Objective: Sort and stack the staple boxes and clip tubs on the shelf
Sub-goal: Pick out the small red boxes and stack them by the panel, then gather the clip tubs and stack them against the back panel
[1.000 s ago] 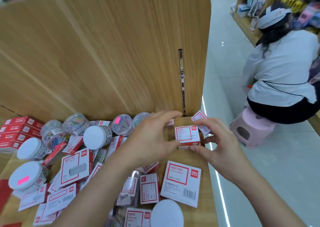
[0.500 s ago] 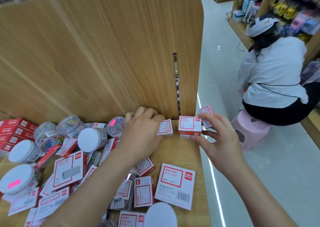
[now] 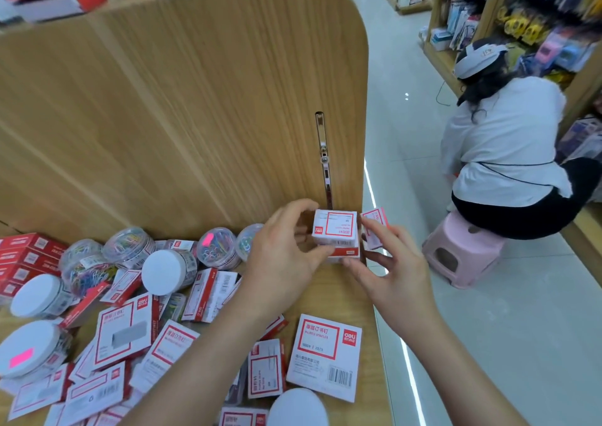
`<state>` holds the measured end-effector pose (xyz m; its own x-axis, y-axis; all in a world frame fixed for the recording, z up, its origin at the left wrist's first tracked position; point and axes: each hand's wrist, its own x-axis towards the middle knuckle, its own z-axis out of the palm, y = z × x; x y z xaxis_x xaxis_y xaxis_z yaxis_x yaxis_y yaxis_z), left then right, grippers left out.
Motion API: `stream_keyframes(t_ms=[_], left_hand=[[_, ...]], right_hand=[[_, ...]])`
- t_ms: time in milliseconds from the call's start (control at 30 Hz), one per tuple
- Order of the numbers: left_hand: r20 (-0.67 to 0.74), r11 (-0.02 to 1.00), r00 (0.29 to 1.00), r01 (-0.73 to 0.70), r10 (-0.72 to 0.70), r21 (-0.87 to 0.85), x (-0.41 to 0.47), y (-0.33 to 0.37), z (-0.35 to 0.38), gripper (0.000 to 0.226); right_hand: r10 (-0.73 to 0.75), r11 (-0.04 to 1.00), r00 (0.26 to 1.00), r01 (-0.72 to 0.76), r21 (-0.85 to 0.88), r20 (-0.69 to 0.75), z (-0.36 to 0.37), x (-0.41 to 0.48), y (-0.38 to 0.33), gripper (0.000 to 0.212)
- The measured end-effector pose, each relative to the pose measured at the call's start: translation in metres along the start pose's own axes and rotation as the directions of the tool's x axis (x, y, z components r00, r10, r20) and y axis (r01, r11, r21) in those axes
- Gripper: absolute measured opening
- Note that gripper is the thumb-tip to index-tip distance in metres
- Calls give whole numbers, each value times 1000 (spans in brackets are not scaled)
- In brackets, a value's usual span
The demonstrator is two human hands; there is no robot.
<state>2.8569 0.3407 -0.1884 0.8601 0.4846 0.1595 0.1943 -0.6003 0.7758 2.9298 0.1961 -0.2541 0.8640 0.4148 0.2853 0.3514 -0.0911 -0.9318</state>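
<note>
Head view: at the far right corner of the wooden shelf (image 3: 345, 298), against the upright panel (image 3: 195, 100), stands a stack of two staple boxes (image 3: 336, 230), one white-and-red box squarely on another; the left hand (image 3: 286, 256) grasps this stack from its left side, forefinger curled over the upper back corner and thumb pressed to the lower front edge; the right hand (image 3: 391, 272) is at the stack's right side, thumb tip touching the bottom box, fingers curled and pinching a small staple box (image 3: 374, 232) that tilts just beside the stack, over the shelf's edge.

Near the left wrist lie loose staple boxes in a jumble; a large staple box (image 3: 325, 355) lies flat under the right forearm, well apart from the stack; clip tubs lie left of the left hand, among them a clear tub with a pink sticker (image 3: 213, 246) and a white-lidded tub (image 3: 166, 271); red boxes (image 3: 22, 259) are piled at the far left.

Across the aisle a person in a white top (image 3: 508, 152) sits on a pink stool (image 3: 462, 256), facing other shelves.
</note>
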Motion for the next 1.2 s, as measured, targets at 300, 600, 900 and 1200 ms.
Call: stream_keyframes(t_ms=[300, 600, 900, 1200], left_hand=[[-16, 987, 992, 124, -123, 103, -5, -8, 13, 44], [-36, 992, 992, 124, -123, 23, 3, -3, 20, 42], [-39, 994, 993, 113, -113, 2, 5, -9, 20, 36], [-65, 987, 987, 141, -146, -83, 6, -1, 16, 29]], right_hand=[[239, 955, 970, -226, 191, -46, 7, -8, -11, 31], [234, 970, 965, -223, 99, -118, 12, 9, -13, 29], [188, 982, 968, -183, 48, -166, 14, 13, -11, 18], [167, 985, 973, -172, -19, -157, 12, 11, -9, 18]])
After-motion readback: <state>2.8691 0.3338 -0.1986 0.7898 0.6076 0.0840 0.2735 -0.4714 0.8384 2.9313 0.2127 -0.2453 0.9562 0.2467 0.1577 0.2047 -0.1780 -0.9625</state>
